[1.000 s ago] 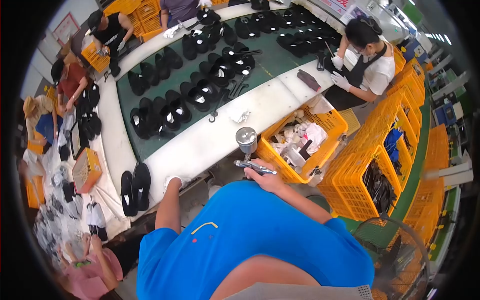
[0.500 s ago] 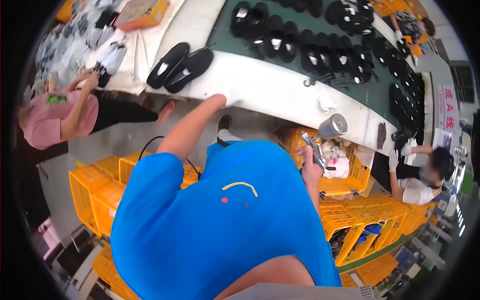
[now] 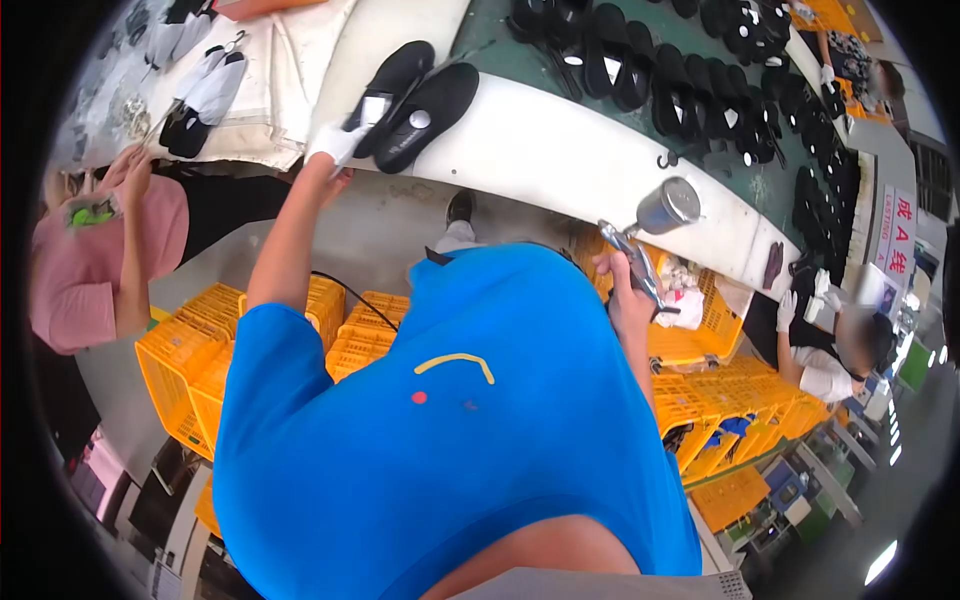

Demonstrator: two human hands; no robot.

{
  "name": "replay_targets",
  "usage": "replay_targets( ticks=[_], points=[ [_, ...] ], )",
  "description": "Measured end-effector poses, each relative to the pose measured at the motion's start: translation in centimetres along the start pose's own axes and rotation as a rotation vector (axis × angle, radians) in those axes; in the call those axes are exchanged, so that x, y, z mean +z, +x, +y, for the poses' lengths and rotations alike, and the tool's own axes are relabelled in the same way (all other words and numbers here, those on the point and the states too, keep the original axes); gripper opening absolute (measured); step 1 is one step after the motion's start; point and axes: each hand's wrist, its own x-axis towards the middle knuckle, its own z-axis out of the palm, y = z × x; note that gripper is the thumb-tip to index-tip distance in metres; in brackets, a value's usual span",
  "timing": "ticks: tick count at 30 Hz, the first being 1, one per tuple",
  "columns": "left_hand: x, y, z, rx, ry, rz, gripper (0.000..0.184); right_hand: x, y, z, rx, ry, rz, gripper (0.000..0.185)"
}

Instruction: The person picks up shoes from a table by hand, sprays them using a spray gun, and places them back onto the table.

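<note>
My left hand [image 3: 335, 150], in a white glove, is at the near end of a pair of black shoes [image 3: 428, 118] by the table's edge. The glove overlaps the left shoe's end; whether the fingers grip it cannot be made out. White patches show inside both shoes. Held in my right hand [image 3: 627, 285] is a spray gun [image 3: 635, 262], its round metal cup [image 3: 668, 205] tilted above the grip. My fingers are wrapped around the gun's handle, in front of the table's edge.
Rows of black shoes [image 3: 690, 95] stand on the green conveyor belt [image 3: 520, 80] behind the white table edge [image 3: 560, 135]. Yellow crates [image 3: 185, 370] are stacked behind me on both sides. A person in pink [image 3: 110, 250] works at left, another in white [image 3: 820, 370] at right.
My left hand has swung leftward to the pair of black shoes. The spray gun stays in my right hand. The whole view has shifted, with the table's shoes appearing farther right.
</note>
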Motion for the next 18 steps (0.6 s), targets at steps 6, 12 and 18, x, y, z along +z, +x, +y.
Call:
replay_targets(
  ticks=[6,12,18],
  points=[
    [6.7,-1.4,5.9,-0.015,0.324,0.139,0.059,2.2,0.8,-0.2,-0.011,-0.012,-0.038,0.016],
    [4.0,3.0,-0.1,-0.273,-0.199,-0.353,0.032,3.6,1.4,-0.9,-0.022,0.011,-0.074,0.018],
    [2.5,-6.2,5.2,-0.438,-1.619,-0.791,0.081,3.8,1.6,-0.6,-0.012,0.059,-0.086,0.019]
  ],
)
